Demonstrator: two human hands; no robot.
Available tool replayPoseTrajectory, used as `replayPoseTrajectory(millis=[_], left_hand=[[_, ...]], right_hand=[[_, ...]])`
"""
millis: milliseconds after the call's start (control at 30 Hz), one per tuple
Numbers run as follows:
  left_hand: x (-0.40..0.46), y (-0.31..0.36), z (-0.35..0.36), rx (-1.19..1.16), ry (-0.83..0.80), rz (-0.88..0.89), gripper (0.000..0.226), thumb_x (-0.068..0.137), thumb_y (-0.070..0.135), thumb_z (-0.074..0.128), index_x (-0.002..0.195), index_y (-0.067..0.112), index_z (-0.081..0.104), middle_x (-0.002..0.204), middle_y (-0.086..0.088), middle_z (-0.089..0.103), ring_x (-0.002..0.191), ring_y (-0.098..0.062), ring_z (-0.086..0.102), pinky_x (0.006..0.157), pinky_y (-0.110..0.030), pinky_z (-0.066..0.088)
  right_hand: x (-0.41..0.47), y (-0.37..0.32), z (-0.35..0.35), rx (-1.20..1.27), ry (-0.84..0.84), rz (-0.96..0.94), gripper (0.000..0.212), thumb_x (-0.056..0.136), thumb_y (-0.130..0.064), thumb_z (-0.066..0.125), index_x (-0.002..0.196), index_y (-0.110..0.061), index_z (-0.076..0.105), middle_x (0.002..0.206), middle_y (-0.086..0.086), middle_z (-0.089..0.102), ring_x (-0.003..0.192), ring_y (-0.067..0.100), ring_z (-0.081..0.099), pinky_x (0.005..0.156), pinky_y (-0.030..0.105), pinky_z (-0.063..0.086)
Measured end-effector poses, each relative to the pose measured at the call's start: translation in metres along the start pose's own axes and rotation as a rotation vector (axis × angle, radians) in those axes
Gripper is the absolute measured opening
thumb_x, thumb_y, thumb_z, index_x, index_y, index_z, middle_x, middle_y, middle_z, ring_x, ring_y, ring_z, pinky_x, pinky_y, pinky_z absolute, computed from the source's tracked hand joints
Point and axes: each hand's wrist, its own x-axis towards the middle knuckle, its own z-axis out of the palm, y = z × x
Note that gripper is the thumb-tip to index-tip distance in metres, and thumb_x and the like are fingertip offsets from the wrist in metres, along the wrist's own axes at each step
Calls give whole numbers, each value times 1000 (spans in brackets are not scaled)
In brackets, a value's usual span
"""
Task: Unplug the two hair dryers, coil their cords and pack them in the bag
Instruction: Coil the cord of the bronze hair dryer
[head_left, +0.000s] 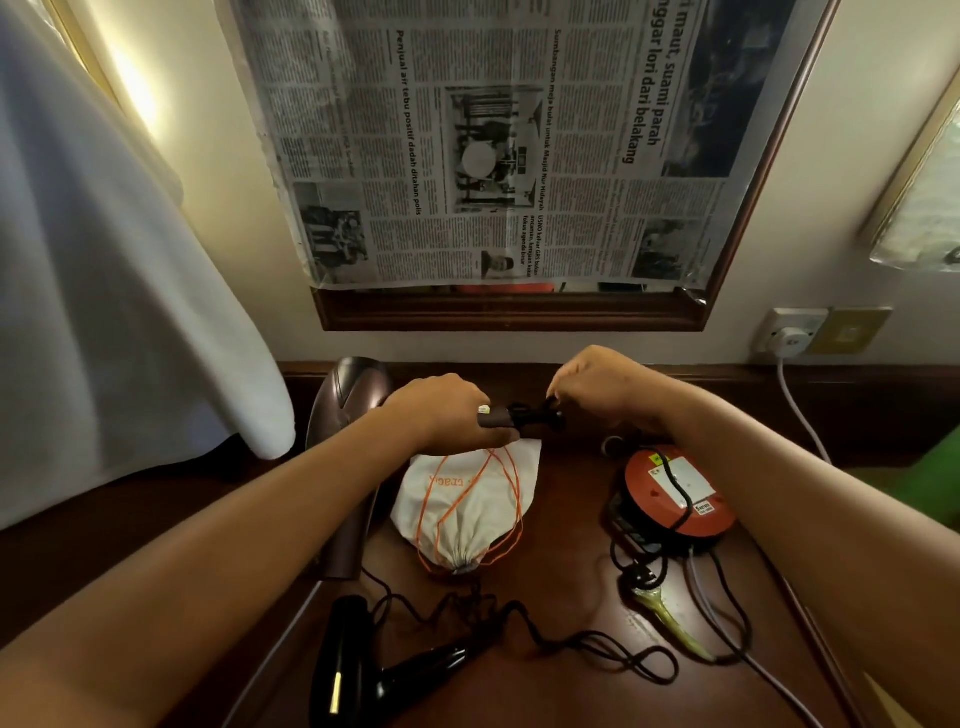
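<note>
While the left hand (447, 415) grips the brown hair dryer's handle (496, 417) above the drawstring bag (467, 499), the right hand (597, 387) pinches its black cord (537, 413), likely winding it. The black hair dryer (363, 670) lies uncoiled on the tabletop (571, 691); next, keep wrapping snugly.

— What's held at mid-frame?
— The left hand (447, 410) grips a brown hair dryer handle (496, 417); the right hand (602, 387) pinches its black cord (540, 410), above the white drawstring bag (467, 506).
</note>
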Motion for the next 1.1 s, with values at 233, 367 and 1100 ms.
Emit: replayPoseTrajectory(millis=[233, 367, 1100], left_hand=[[8, -9, 12, 6, 83, -54, 56, 82, 78, 37, 69, 25, 50, 72, 4, 57, 66, -12, 55, 60, -32, 45], [10, -11, 15, -66, 125, -83, 59, 81, 78, 38, 71, 24, 56, 72, 5, 60, 66, -12, 58, 64, -36, 51], [-1, -6, -5, -222, 229, 63, 53, 82, 76, 41, 69, 26, 53, 68, 10, 55, 66, -8, 52, 59, -29, 38]], right_hand=[[-23, 6, 28, 303, 100, 58, 28, 96, -6, 41, 105, -13, 66, 74, 8, 57, 61, 17, 52, 59, 30, 50], [-31, 15, 47, 518, 241, 61, 22, 94, -3, 47, 106, -10, 64, 86, 14, 68, 72, 22, 66, 76, 39, 59], [-41, 71, 97, 1169, -77, 13, 28, 90, -30, 48, 90, -5, 60, 60, 2, 28, 47, 13, 22, 50, 30, 12]])
